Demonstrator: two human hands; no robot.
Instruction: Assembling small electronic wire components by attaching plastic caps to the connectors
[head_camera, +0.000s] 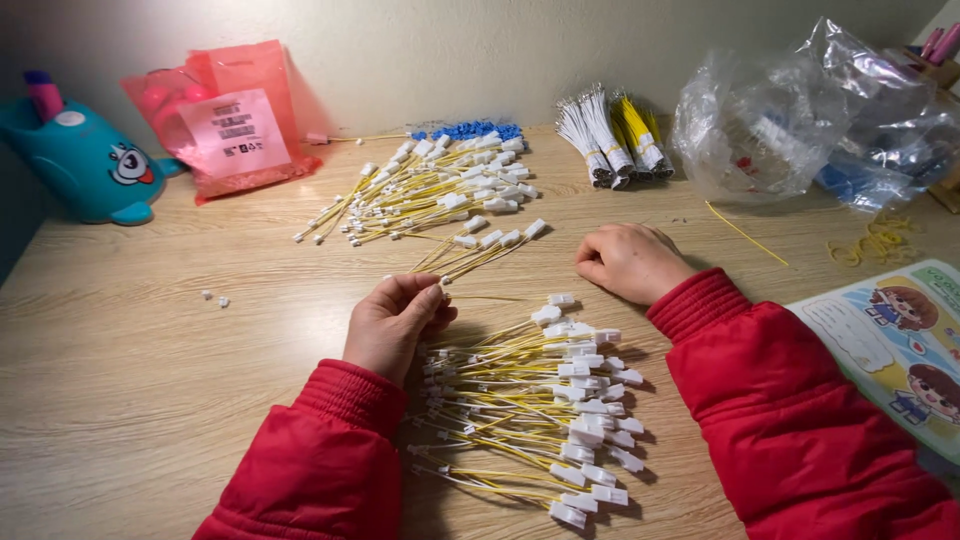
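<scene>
Wires (520, 410) between the hands: yellow, with white plugs. Sleeves (790, 410): red, ribbed cuffs. Table (150, 360): pale wood grain. Bag (235, 120) far beyond the left hand (390, 325): pink, white label. Whale-shaped holder (85, 160) beside it: teal. Book (900, 350) right of the right hand (632, 262): cartoon print.
</scene>
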